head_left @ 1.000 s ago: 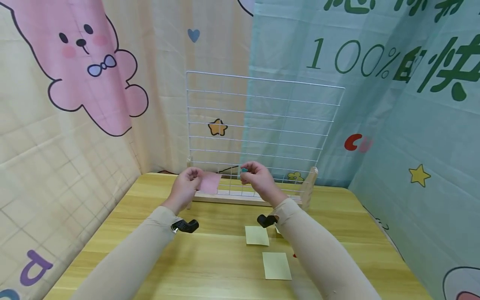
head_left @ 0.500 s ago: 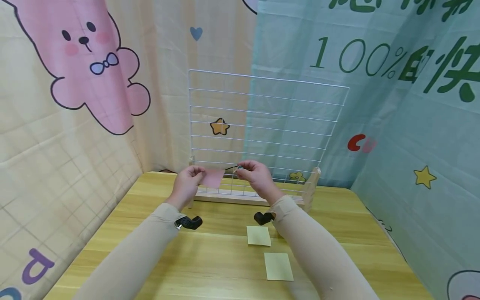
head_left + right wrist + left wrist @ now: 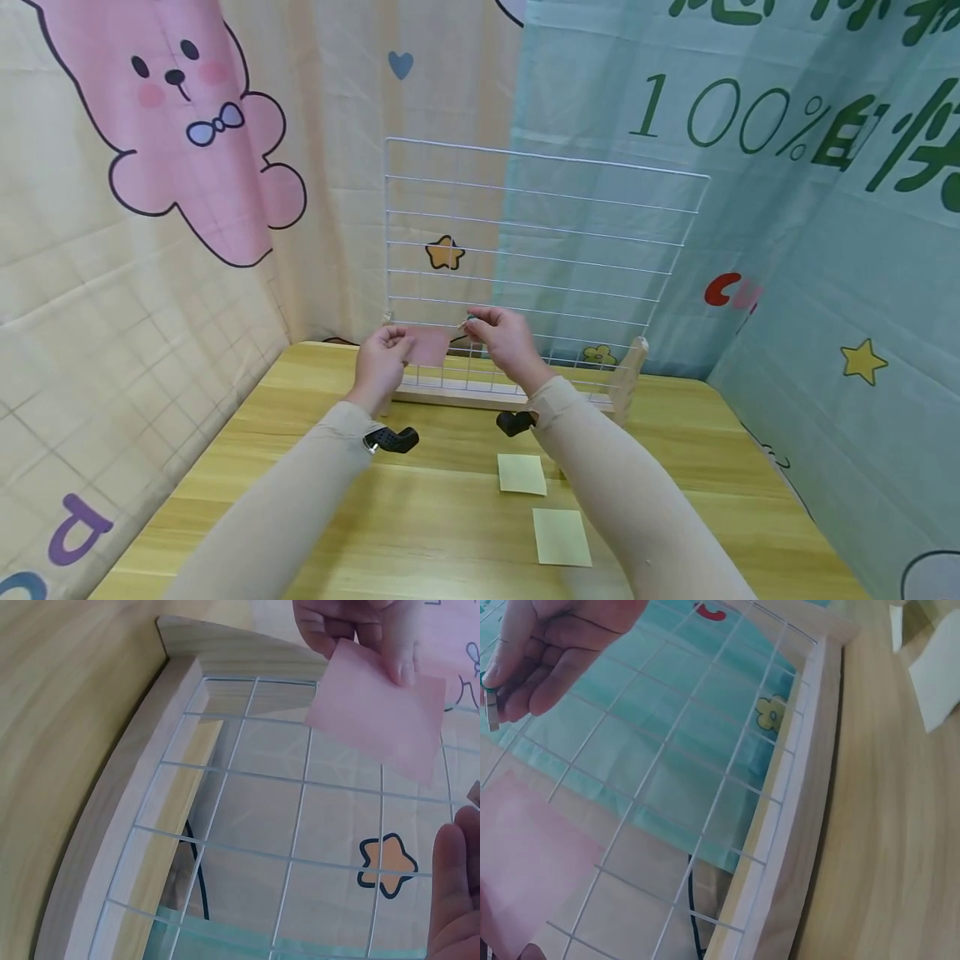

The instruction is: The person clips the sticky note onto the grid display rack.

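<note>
My left hand pinches a pink sticky note by its left edge, close in front of the white wire grid. In the right wrist view, the left thumb lies on the face of the pink note. My right hand is just right of the note and holds a small wooden clothespin with a teal piece on it between thumb and fingertips. The clothespin is apart from the note, near its upper right corner. The grid stands upright in a wooden base.
A pale yellow sticky note lies on the wooden table, with a second yellow note nearer me. The base's right wooden end piece rises beside my right hand. Printed curtains hang behind and on both sides.
My right hand has moved left and slightly up with the clothespin, nearer to the pink note. My left hand has raised the note a little.
</note>
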`<state>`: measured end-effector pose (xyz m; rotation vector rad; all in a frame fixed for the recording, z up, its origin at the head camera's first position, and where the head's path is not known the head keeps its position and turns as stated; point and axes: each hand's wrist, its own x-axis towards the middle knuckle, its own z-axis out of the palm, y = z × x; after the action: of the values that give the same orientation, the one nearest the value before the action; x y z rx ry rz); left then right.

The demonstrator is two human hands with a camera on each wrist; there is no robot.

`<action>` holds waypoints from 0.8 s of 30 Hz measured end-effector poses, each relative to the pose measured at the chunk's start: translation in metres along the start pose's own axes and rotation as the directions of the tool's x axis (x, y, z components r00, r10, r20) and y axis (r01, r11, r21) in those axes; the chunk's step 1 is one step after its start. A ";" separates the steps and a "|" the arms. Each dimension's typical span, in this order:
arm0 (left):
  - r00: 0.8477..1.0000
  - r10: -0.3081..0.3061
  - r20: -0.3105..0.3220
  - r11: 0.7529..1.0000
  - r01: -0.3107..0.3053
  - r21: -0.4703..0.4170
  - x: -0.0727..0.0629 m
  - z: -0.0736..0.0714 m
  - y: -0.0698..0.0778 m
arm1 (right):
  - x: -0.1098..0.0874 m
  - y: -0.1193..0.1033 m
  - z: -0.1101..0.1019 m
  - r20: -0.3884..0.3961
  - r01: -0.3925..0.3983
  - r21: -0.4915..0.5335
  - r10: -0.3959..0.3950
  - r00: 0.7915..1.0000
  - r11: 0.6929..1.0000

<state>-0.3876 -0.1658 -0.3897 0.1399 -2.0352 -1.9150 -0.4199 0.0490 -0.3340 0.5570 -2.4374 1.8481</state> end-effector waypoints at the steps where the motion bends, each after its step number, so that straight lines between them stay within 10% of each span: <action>1: 1.000 -0.001 -0.009 1.000 0.001 -0.020 0.001 0.001 0.001 | 0.001 -0.001 0.000 -0.004 0.007 -0.021 -0.007 1.000 1.000; 24: 0.999 -0.041 -0.024 0.956 0.032 -0.293 0.027 0.022 0.017 | 0.036 -0.035 0.032 -0.117 0.073 -0.183 -0.096 0.988 0.980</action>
<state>-0.4168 -0.1512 -0.3690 0.1326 -1.7159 -2.1967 -0.4371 0.0013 -0.3022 0.5076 -2.4228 1.5631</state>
